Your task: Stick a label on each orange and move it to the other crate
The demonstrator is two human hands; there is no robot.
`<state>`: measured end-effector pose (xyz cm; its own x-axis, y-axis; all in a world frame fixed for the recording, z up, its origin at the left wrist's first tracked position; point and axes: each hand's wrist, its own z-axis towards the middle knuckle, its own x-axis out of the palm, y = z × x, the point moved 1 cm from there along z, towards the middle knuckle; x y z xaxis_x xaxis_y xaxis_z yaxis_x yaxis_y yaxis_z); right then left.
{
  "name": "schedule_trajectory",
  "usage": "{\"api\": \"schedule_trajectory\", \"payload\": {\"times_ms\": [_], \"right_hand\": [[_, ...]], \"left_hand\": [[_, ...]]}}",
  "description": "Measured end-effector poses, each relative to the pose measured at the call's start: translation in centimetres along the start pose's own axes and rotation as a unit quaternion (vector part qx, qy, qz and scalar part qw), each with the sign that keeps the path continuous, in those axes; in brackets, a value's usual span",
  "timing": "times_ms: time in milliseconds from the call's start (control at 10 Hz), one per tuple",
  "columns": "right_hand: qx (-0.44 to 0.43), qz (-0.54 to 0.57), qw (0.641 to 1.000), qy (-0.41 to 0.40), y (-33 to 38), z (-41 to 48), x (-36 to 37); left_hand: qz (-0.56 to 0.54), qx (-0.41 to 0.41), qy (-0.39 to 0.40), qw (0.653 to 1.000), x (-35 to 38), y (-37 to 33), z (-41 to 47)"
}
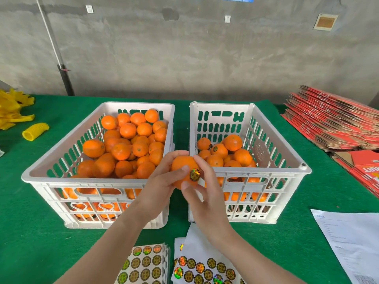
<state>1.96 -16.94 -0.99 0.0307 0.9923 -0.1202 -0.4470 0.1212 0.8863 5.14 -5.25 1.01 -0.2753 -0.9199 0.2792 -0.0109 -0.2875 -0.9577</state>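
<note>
Head view: the left hand [162, 181] is gripping an orange [181, 166], fingers curled round it, above the gap between the crates' near rims. The right hand [205, 199] is pinching the same orange, thumb and forefinger either side of the label [194, 174] on it. Heaped oranges are filling the left crate [41, 177]; the right crate [287, 171] is holding fewer, some labelled. The sticker sheets [143, 263] are lying nearest the camera.

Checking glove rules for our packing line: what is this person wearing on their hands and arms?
Nothing that shows. The left hand and right hand are bare, with no gloves, rings or watch. The left forearm and right forearm are bare too, with no sleeve in view down to the picture's bottom edge.
</note>
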Motion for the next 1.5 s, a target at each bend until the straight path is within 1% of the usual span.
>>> {"api": "schedule_trajectory", "payload": {"times_ms": [100,200,300,400,500,600,700,800,900,1000,1100,1200,1300,1400,1500], "right_hand": [[-0.025,-0.08,0.996,0.011,-0.1,1.2,0.3],[-0.023,-0.077,0.997,-0.008,0.1,3.3,0.0],[-0.026,-0.128,0.991,0.018,-0.1,7.3,-0.8],[0.023,-0.217,0.976,0.008,-2.2,14.0,-2.2],[0.159,-0.297,0.941,0.008,-6.1,20.4,-4.5],[0.252,-0.419,0.871,0.039,-10.7,23.2,-6.9],[0.284,-0.499,0.816,0.065,-14.3,24.2,-8.1],[0.304,-0.575,0.753,0.099,-16.4,25.1,-8.1],[0.322,-0.594,0.729,0.111,-17.7,24.8,-8.1],[0.279,-0.586,0.757,0.079,-16.8,24.5,-7.6],[0.109,-0.476,0.873,0.016,-13.2,25.0,-5.4],[-0.016,-0.367,0.929,0.05,-8.7,23.8,-1.4],[-0.121,-0.311,0.936,0.113,-5.9,21.0,2.0],[-0.135,-0.306,0.919,0.208,-5.5,18.4,4.1],[-0.095,-0.35,0.873,0.327,-6.4,17.2,5.3]], "left_hand": [[0.105,-0.007,-0.015,0.994,-0.4,-0.8,0.6],[0.199,0.031,0.02,0.979,-1.0,-2.0,1.8],[0.35,0.102,-0.048,0.93,-3.4,-2.5,4.1],[0.604,0.007,-0.109,0.789,-6.6,-1.2,6.6],[0.692,-0.108,-0.06,0.712,-7.8,0.9,7.7],[0.759,-0.09,-0.046,0.643,-8.0,1.6,8.3],[0.777,-0.103,-0.035,0.62,-8.7,2.2,8.8],[0.765,-0.11,-0.034,0.633,-9.6,3.0,9.5],[0.764,-0.127,-0.025,0.633,-9.8,3.5,9.8],[0.763,-0.126,-0.005,0.634,-9.8,3.6,10.0],[0.77,-0.114,0.024,0.627,-9.8,3.5,9.9],[0.749,-0.135,0.017,0.648,-9.8,3.0,10.2],[0.696,-0.142,0.009,0.703,-12.0,1.6,10.5],[0.706,-0.112,-0.051,0.698,-17.8,0.0,11.4],[0.758,-0.209,-0.086,0.612,-24.2,0.5,12.5]]}}
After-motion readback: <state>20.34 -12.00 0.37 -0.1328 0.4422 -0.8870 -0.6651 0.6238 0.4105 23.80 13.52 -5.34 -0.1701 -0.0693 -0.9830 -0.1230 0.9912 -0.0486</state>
